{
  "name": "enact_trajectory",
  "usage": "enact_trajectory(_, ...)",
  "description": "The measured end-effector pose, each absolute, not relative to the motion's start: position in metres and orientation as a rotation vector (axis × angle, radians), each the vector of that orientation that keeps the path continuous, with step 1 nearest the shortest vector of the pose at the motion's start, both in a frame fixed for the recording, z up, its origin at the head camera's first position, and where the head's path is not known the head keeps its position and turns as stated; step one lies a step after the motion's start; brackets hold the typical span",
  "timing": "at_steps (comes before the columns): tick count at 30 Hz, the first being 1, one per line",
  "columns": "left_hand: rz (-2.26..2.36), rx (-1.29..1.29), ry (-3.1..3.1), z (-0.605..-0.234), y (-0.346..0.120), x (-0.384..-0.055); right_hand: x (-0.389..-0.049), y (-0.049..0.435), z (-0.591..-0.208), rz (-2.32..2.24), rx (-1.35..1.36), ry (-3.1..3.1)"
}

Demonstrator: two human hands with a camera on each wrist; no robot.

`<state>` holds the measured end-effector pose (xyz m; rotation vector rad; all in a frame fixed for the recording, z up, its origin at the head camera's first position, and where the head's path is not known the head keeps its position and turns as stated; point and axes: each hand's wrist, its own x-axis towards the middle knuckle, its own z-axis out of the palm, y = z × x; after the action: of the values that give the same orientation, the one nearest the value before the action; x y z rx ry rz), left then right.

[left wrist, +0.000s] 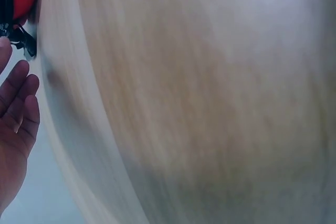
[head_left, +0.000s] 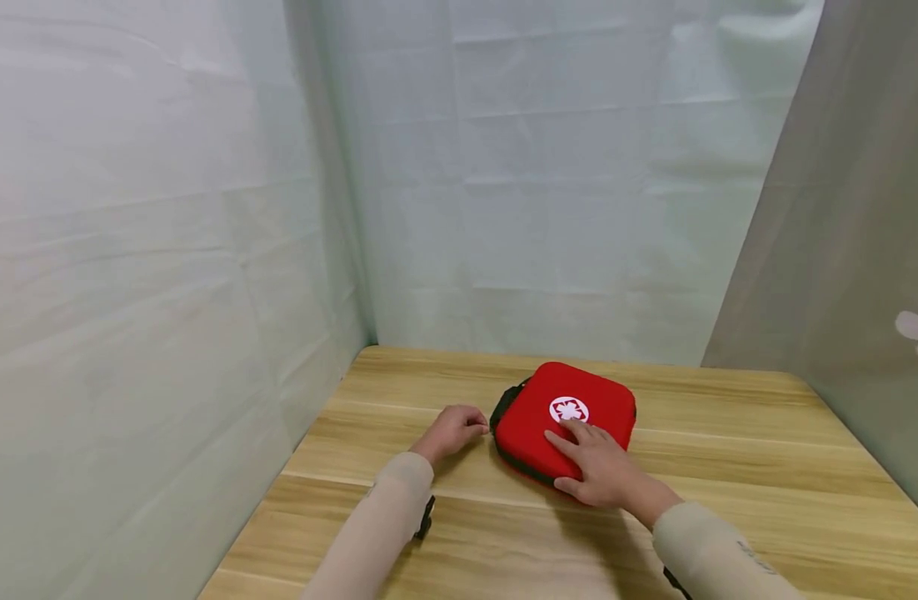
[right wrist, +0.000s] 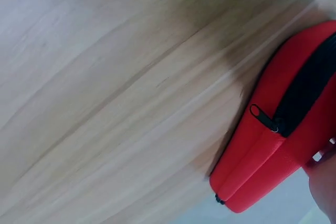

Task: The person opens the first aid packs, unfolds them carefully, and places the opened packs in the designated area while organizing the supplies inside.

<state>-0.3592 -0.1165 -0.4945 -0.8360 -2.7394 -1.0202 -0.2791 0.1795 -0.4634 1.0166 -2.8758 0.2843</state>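
A red first-aid case (head_left: pixel 530 433) with a white round emblem (head_left: pixel 569 409) lies closed on the wooden table. At its left side, beside a black handle (head_left: pixel 507 406), my left hand (head_left: pixel 453 431) pinches a small zipper pull with thumb and forefinger; the pull itself is mostly hidden. The left wrist view has the other fingers (left wrist: pixel 23 90) loosely bent near dangling black bits (left wrist: pixel 23 40). My right hand (head_left: pixel 600 468) rests on the lid with its fingers spread. Another black zipper pull (right wrist: pixel 263 118) hangs on the case's side in the right wrist view.
The wood-grain table (head_left: pixel 414 379) reaches back to a pale hanging cloth (head_left: pixel 534 183). More cloth (head_left: pixel 167 275) hangs along the left edge. A grey curtain (head_left: pixel 841 208) with a white flower print (head_left: pixel 912 325) closes off the right.
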Motion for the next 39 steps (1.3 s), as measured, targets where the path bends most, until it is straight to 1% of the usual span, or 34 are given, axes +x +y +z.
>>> enact_trajectory(8,-1.021,-0.854,-2.755,-0.497,-0.113,-0.359,-0.276,0.195,-0.461,0.26,1.108,-2.83)
enact_trajectory(26,-1.007,-0.859,-2.74,-0.496,-0.099,-0.358,-0.273,0.216,-0.459,0.197,1.206,-2.77)
enact_trajectory(29,-1.037,-0.873,-2.727,-0.496,-0.098,-0.357,-0.273,0.214,-0.459,0.227,1.146,-2.802)
enact_trajectory(32,-1.053,-0.874,-2.724,-0.496,-0.098,-0.355,-0.274,0.202,-0.456,0.312,1.018,-2.84)
enact_trajectory(39,-1.049,-0.859,-2.696,-0.494,-0.102,-0.354,-0.279,0.142,-0.452,0.481,0.641,-2.869)
